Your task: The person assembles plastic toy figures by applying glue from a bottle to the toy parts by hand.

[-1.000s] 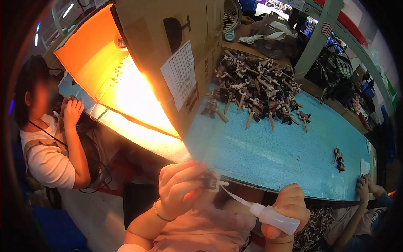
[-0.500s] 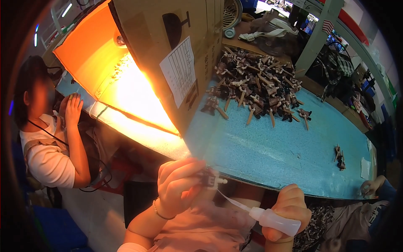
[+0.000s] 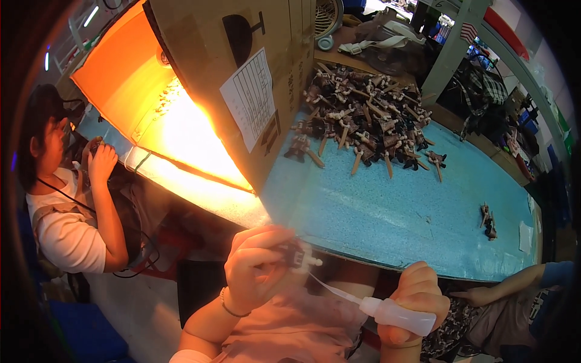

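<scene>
My left hand (image 3: 257, 266) pinches a small toy figure (image 3: 299, 255), dark brown with pale limbs, above my lap. In my right hand (image 3: 417, 296) is a translucent white squeeze bottle (image 3: 396, 314), its fingers wrapped round the body. From the bottle a long thin nozzle reaches up and left, its tip close beside the lower edge of the figure; whether it touches I cannot tell. Across the blue tabletop (image 3: 363, 206) lies a large heap of similar brown figures (image 3: 369, 115) with tan sword-like pieces. Two more figures (image 3: 488, 222) lie apart at the right.
A tall cardboard box (image 3: 242, 78) stands at the back left beside a brightly lit orange enclosure (image 3: 112, 66). At the left sits a person (image 3: 72, 212) with raised hands. Another person's arm (image 3: 508, 287) reaches in at right, over a pile of figures. A grey post (image 3: 454, 54) rises at the back.
The other person's arm at right has come away from the table edge toward the pile below. The figure in my left hand has turned slightly; the bottle stays nearly in place.
</scene>
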`<action>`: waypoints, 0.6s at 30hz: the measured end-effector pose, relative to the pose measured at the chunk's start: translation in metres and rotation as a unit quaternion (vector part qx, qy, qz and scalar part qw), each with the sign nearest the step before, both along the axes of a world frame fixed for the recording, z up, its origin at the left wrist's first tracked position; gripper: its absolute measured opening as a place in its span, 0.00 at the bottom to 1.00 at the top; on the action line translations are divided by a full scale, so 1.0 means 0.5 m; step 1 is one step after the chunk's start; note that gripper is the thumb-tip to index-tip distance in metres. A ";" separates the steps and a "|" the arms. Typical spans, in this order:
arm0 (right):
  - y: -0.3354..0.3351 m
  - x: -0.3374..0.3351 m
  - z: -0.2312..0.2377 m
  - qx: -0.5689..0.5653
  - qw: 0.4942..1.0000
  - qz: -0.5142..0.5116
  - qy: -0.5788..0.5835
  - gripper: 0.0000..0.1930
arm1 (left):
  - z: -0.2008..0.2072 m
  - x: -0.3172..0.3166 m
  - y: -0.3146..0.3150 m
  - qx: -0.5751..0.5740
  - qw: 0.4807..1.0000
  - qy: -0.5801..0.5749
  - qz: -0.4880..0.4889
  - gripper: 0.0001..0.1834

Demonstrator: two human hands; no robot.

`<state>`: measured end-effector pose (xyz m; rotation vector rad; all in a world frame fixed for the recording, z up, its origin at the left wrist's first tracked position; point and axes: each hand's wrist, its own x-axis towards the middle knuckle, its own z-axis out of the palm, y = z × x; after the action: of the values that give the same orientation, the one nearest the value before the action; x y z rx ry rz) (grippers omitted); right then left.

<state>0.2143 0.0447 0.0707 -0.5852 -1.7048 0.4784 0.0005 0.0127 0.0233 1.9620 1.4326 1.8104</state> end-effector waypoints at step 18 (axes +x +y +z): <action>0.004 0.022 0.006 -0.057 0.994 0.074 0.062 0.25 | 0.000 0.026 0.003 -0.068 0.960 -0.209 -0.174 0.20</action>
<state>0.2252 0.0470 0.0738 -0.5016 -1.6155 0.7076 0.0133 0.0143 0.0235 1.5248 0.9817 1.7666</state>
